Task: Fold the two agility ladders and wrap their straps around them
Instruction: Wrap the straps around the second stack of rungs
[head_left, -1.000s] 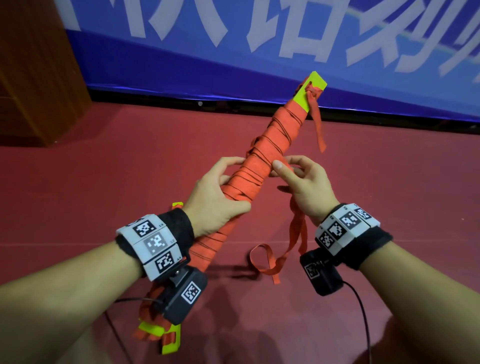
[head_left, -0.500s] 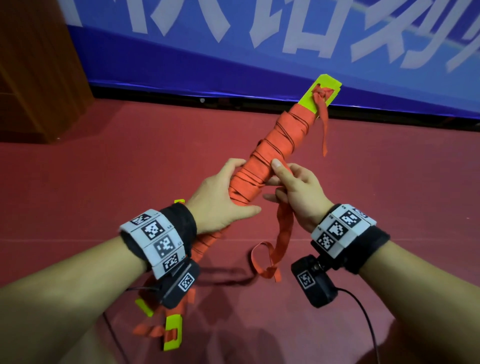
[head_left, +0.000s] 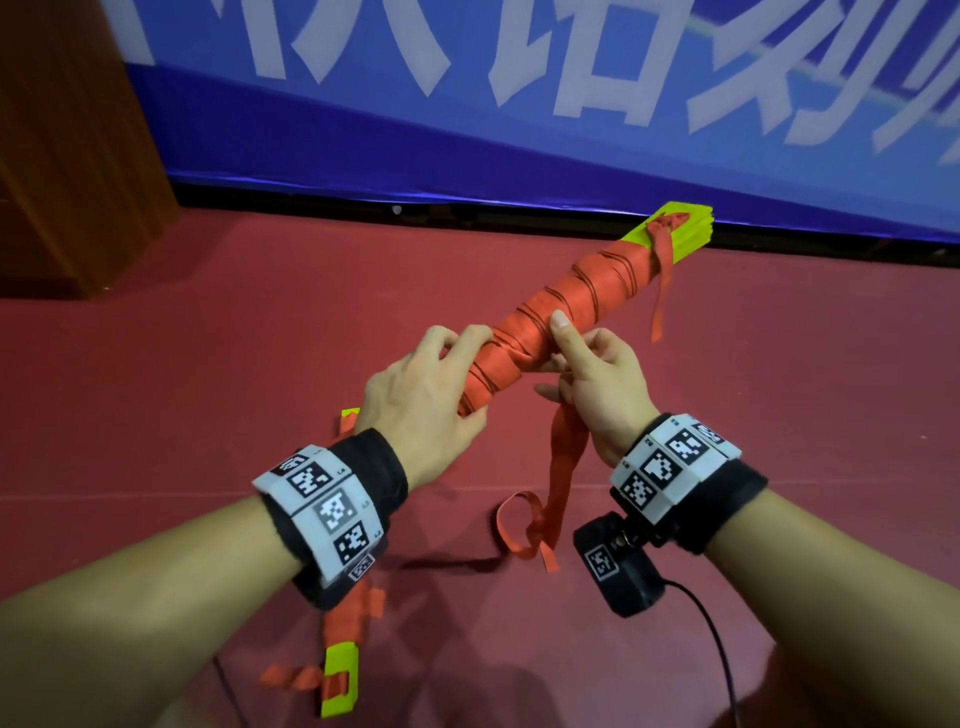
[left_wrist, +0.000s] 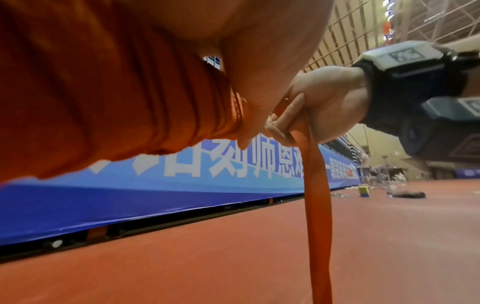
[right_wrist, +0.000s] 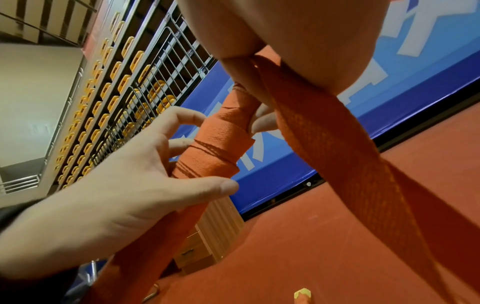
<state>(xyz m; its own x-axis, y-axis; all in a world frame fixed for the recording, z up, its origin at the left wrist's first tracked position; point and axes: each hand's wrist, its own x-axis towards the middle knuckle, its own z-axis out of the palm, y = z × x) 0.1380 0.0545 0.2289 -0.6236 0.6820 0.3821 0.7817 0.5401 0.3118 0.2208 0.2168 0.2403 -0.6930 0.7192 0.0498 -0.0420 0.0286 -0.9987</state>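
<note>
1. One folded ladder (head_left: 566, 306) shows as a bundle of yellow-green rungs wound in orange strap, held in the air above the red floor (head_left: 208, 364). It slants from 7 o'clock, below the left wrist, up to 1 o'clock near the banner (head_left: 519, 130).
2. A second ladder cannot be made out in any view.
3. The left hand (head_left: 421, 395) curls round the middle of the bundle, fingers over the top and thumb underneath, just at 8 o'clock of the right hand.
4. The right hand (head_left: 597, 384) touches the bundle from its 4 o'clock side. The thumb (head_left: 563, 332) presses on the wraps, and the fingers pinch one loose strap tail (head_left: 561, 467).
5. That tail hangs straight down from the right hand toward 6 o'clock and ends in a curl above the floor.
6. A second, shorter tail (head_left: 661, 286) dangles from a knot at the bundle's far end.
7. Two rung ends show: one (head_left: 675, 228) at 1 o'clock, one (head_left: 340, 680) at 7 o'clock.
8. Each wrist carries one marker band, two in all; a black camera (head_left: 618, 569) hangs under the right one.
</note>
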